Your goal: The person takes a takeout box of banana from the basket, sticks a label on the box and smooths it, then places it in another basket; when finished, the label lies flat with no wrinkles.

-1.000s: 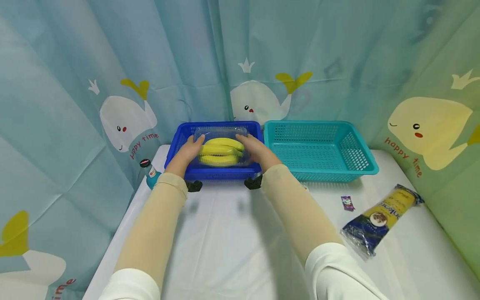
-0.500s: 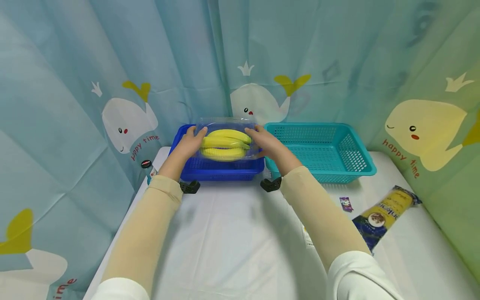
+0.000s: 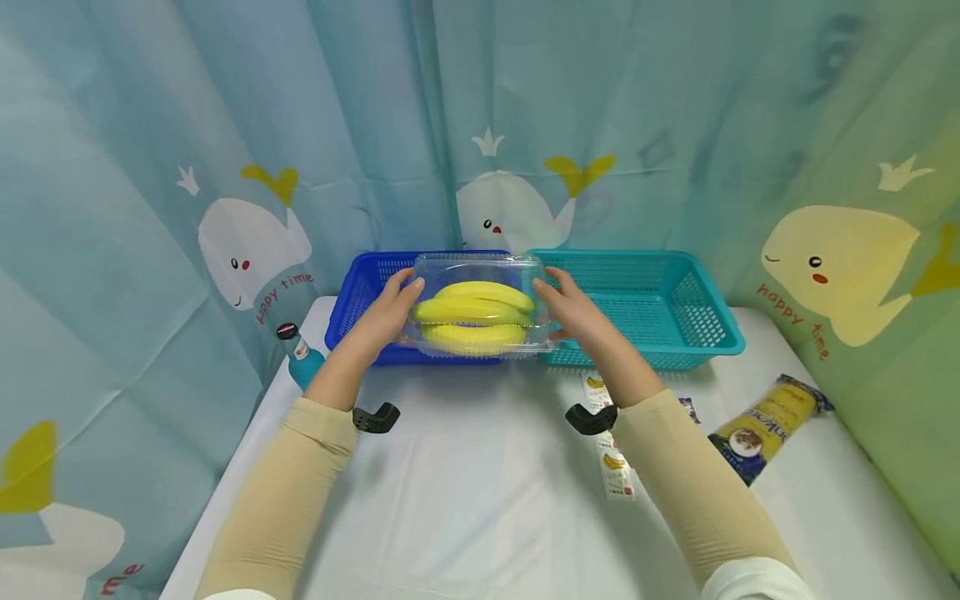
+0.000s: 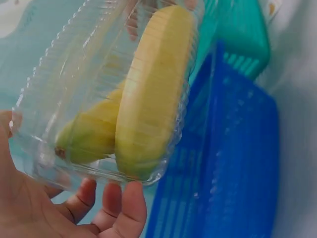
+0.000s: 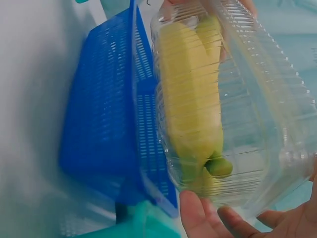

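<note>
A clear plastic clamshell box [image 3: 480,268] with several bananas [image 3: 474,312] inside is held up between both hands. My left hand [image 3: 386,315] grips its left end, thumb on top and fingertips under the edge in the left wrist view. At the opposite end my right hand [image 3: 577,315] holds it the same way, fingers curled below the box in the right wrist view. Behind and below it are the blue basket [image 3: 360,292] and the teal basket [image 3: 637,292]; the box overlaps the inner ends of both in the head view.
A small teal bottle [image 3: 304,362] with a dark cap stands at the left table edge. On the right lie a strip of banana-printed labels [image 3: 615,471], a small purple packet [image 3: 688,408], partly behind the right arm, and a blue-and-yellow bag [image 3: 772,425]. A whale-print curtain [image 3: 375,125] surrounds the table.
Both hands have lifted the box of bananas out of the blue basket and carried it right and nearer. The label strip, mostly hidden earlier, now shows beside the right arm.
</note>
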Demonstrator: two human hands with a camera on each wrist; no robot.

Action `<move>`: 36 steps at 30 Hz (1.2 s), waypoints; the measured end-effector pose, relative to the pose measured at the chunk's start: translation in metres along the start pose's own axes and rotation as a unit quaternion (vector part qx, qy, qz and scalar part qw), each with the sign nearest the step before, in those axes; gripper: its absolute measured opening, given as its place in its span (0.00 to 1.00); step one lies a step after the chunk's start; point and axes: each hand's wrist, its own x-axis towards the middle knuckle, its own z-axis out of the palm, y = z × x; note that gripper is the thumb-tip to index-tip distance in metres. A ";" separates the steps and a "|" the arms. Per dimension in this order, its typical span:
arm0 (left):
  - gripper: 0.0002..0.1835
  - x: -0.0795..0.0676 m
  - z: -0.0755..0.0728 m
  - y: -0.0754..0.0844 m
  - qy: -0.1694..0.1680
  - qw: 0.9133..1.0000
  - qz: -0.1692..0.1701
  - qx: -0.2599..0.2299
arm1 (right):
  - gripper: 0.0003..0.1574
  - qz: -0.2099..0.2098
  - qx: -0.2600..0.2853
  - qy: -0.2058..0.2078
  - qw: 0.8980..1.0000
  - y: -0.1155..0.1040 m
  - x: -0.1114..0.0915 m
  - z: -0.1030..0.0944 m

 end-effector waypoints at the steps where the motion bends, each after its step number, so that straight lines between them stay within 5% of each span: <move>1: 0.40 -0.003 0.004 -0.001 -0.002 1.000 0.001 0.001 | 0.51 -0.003 -0.005 0.001 1.000 0.004 -0.004 0.000; 15: 0.33 -0.039 0.056 -0.022 0.026 0.997 0.066 -0.030 | 0.48 -0.018 -0.008 0.030 0.999 0.051 -0.057 0.004; 25: 0.31 -0.056 0.085 -0.053 0.052 0.989 0.104 -0.086 | 0.38 -0.084 0.000 0.072 0.994 0.083 -0.082 0.017; 36: 0.30 -0.060 0.100 -0.081 0.007 0.990 0.093 -0.102 | 0.38 -0.049 0.041 0.049 0.997 0.117 -0.085 0.030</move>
